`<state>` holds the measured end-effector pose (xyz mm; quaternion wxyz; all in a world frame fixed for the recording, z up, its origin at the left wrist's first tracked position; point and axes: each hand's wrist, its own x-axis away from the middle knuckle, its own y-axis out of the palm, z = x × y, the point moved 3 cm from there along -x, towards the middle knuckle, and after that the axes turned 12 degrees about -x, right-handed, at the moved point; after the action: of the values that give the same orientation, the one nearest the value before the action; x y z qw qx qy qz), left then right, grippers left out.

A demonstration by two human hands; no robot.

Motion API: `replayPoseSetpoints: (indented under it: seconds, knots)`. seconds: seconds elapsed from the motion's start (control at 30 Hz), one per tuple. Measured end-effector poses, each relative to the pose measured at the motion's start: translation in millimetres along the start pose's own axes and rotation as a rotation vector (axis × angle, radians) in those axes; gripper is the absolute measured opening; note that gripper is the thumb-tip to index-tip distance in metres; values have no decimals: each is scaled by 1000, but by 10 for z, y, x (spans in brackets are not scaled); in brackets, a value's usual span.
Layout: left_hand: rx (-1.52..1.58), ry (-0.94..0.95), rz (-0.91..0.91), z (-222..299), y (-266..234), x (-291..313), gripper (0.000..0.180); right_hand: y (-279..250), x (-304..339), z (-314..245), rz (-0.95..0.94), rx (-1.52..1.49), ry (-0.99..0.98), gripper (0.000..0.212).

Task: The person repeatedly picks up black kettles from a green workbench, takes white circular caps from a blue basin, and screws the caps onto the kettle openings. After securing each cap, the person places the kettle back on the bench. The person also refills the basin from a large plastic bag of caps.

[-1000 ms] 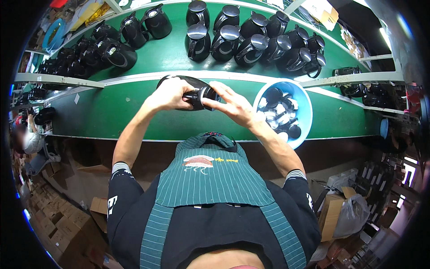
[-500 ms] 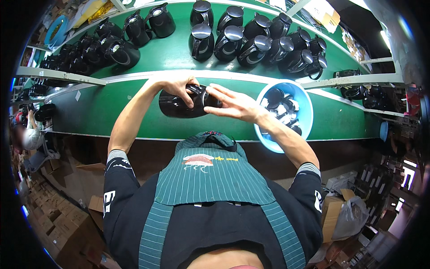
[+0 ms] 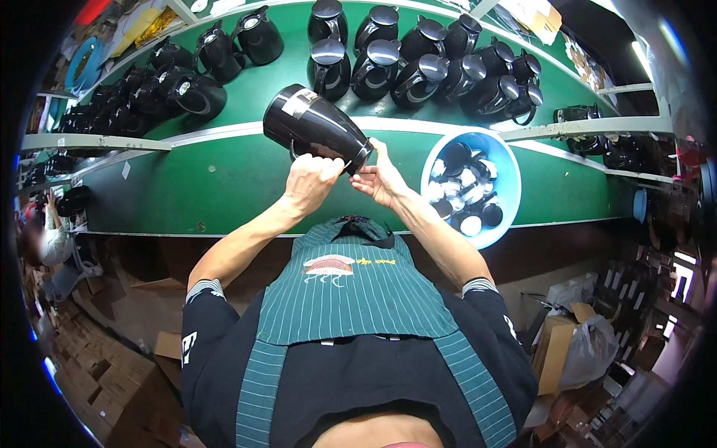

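A glossy black jug (image 3: 321, 123) with a silver label near its base is held tilted above the green bench, its base up to the left and its top end down to the right. My left hand (image 3: 310, 183) is closed in a fist around its handle. At the top end, the fingers and thumb of my right hand (image 3: 382, 179) grip the rim area; whether a lid is there is hard to make out. To the right of that hand stands a light blue basin (image 3: 511, 183) with several black and silver lids (image 3: 470, 196) inside.
Several black jugs with shiny grey lids (image 3: 376, 54) stand on the raised green shelf at the back. More black jugs (image 3: 258, 37) crowd the back left. White rails (image 3: 582, 128) cross the bench at both sides. Cardboard boxes (image 3: 556, 358) lie below, and another person (image 3: 54, 237) sits far left.
The jug has turned from lying sideways to a tilt with its base raised. My left hand has shifted from its upper side to the handle, and my right hand has moved under its top end.
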<state>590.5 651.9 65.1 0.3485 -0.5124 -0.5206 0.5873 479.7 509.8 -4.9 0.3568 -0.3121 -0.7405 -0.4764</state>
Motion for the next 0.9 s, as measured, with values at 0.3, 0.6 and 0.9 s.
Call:
replayPoseSetpoints:
  seconds: [0.3,0.6,0.9]
  knots:
    - [125,81,196,-209,278,385,9,44,-26,320,-130,-438,398,95]
    - [242,-287,256,-592,365,267,23,-229,187,-276,-72,335,-246,69]
    - [735,-1022,266,-1898,1117,62,34,-2037,-227,-1096,755,1399,-994,78]
